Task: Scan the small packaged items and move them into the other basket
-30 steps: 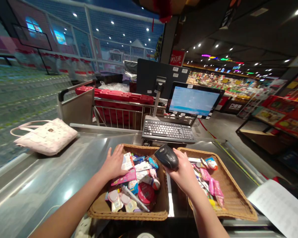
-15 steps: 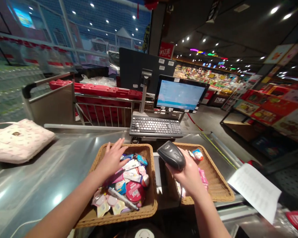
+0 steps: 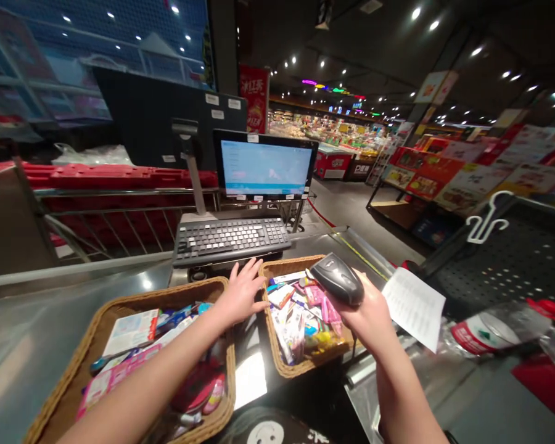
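Observation:
My right hand [image 3: 367, 311] is wrapped round a black handheld barcode scanner [image 3: 337, 279], held over the right side of a small wicker basket [image 3: 292, 371]. That basket holds a heap of small packets [image 3: 290, 324], white, pink, blue and yellow. My left hand [image 3: 240, 296], fingers spread and holding nothing, is at the left edge of this basket; whether it touches the rim I cannot tell. Below my left forearm stands a larger wicker basket [image 3: 69, 361] with a white box [image 3: 132, 332], a pink pack [image 3: 115, 376] and other small goods, partly hidden by the arm.
A keyboard [image 3: 231, 239] and a lit monitor [image 3: 266, 166] stand behind the baskets, with a second screen's dark back [image 3: 157, 120] to their left. On the right lie a printed sheet [image 3: 414, 308] and a large bottle [image 3: 490, 330], with a white hanger [image 3: 488, 219] above.
The view has swung to the right. My left hand has left the larger basket's contents and moved right to the smaller basket's edge. The scanner stays in my right hand.

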The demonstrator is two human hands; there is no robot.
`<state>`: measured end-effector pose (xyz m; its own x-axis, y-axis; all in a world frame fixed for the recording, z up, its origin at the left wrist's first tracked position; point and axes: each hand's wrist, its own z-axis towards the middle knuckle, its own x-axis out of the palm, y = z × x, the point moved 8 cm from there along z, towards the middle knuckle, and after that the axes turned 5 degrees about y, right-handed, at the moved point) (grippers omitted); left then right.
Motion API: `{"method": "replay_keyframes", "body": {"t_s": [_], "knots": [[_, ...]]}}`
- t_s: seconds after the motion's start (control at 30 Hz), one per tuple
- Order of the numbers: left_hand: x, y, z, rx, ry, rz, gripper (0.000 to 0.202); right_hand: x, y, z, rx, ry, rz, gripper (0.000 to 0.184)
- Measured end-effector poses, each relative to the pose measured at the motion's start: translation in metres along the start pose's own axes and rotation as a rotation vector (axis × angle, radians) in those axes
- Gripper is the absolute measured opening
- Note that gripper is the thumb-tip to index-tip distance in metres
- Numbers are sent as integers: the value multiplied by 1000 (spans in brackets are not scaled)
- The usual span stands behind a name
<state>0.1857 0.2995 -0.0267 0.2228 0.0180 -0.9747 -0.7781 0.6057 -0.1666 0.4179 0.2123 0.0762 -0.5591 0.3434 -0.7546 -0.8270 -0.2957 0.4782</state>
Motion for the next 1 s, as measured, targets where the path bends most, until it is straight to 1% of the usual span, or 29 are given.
{"method": "replay_keyframes", "body": {"t_s": [0.07, 0.13, 0.23, 0.33, 0.4, 0.47, 0.53, 0.6, 0.63, 0.73, 0.8, 0.87, 0.97, 1.0], "knots": [[14, -12, 21, 53, 50, 15, 53, -6, -13, 0, 12, -11, 9, 48], [27, -19, 40, 83, 122, 32, 57, -10, -25, 1, 16, -1, 12, 46], [41, -26, 63, 84, 201, 47, 51, -15, -44, 3, 22, 11, 8, 44], [53, -41, 80, 93, 209, 52, 48, -19, -59, 7, 33, 11, 21, 42], [63, -56, 89, 103, 201, 57, 53, -20, -67, 10, 30, 14, 31, 40], [75, -72, 99, 91, 193, 70, 52, -21, -72, 14, 21, 21, 39, 39], [89, -85, 110, 56, 191, 86, 41, -21, -76, 18, 14, 25, 49, 40], [103, -93, 121, 8, 188, 100, 28, -21, -80, 21, 5, 28, 53, 40], [110, -96, 126, -16, 187, 105, 27, -21, -81, 23, -1, 32, 53, 39], [128, -99, 136, -88, 188, 126, 31, -21, -85, 26, -25, 40, 73, 40], [138, -100, 138, -124, 195, 145, 28, -20, -89, 27, -31, 39, 99, 42], [146, -102, 139, -145, 200, 169, 32, -20, -94, 28, -34, 39, 125, 42], [152, -109, 138, -120, 198, 210, 45, -20, -100, 29, -41, 46, 151, 40], [153, -112, 138, -98, 198, 222, 47, -19, -102, 30, -43, 49, 155, 39]]}}
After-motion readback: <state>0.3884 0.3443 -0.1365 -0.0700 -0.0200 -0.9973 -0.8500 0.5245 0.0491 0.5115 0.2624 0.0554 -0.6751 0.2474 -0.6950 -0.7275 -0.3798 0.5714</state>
